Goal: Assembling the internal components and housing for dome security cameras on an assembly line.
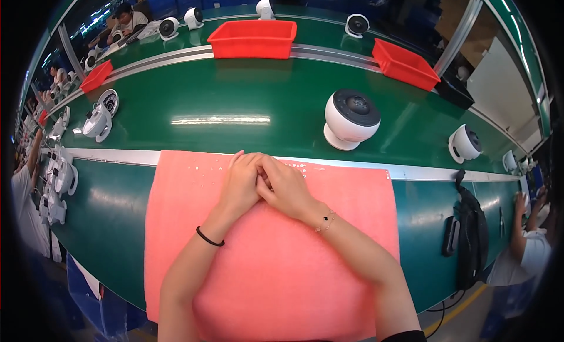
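Note:
My left hand (239, 180) and my right hand (288, 188) meet at the far edge of a pink foam mat (282, 271). Both have their fingers curled and pressed together, the right hand's against the left's. Whatever they may hold between them is hidden. Small shiny round dots (202, 168) lie on the mat left of my hands, with more by the right hand's knuckles. Beyond the mat, to the right, a white ball-shaped camera (351, 121) with a black face stands on the green belt (235, 95), apart from both hands.
Opened white camera housings (98, 121) sit at left, with more stacked (57, 171) at the left edge. Another camera (464, 143) stands right. Red bins (252, 39) line the rail behind. A black strap-like bundle (472, 233) lies at right. People work at both sides.

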Tool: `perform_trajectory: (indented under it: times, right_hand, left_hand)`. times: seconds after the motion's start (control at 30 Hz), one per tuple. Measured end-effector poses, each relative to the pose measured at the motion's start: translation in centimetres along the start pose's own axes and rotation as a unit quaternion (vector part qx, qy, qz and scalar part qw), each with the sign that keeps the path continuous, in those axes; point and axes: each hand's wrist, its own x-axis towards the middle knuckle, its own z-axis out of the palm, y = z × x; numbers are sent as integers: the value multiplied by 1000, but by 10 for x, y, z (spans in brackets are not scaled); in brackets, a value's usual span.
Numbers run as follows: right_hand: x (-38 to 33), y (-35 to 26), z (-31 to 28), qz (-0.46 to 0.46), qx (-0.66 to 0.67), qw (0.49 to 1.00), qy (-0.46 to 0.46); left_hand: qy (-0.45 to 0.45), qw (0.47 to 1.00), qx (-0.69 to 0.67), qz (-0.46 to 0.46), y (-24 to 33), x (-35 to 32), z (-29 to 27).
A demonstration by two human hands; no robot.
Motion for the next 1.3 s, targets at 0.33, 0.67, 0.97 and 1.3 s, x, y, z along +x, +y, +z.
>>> perform_trajectory:
  times: [0.33, 0.67, 0.97, 1.3]
  right_hand:
    - [-1, 1, -3, -4, 2, 1000, -5]
    - [-1, 0, -3, -5, 1, 1000, -4]
    - [-2, 0, -4, -7, 4, 1000, -21]
    - [-1, 3, -2, -5, 2, 1000, -21]
  left_hand:
    - [-2, 1000, 6, -2, 0, 1, 3]
    - [-4, 1000, 7, -5, 1, 0, 1]
    - [-4, 1000, 12, -1, 0, 0, 2]
    - [-21, 1000, 7, -5, -3, 1, 1]
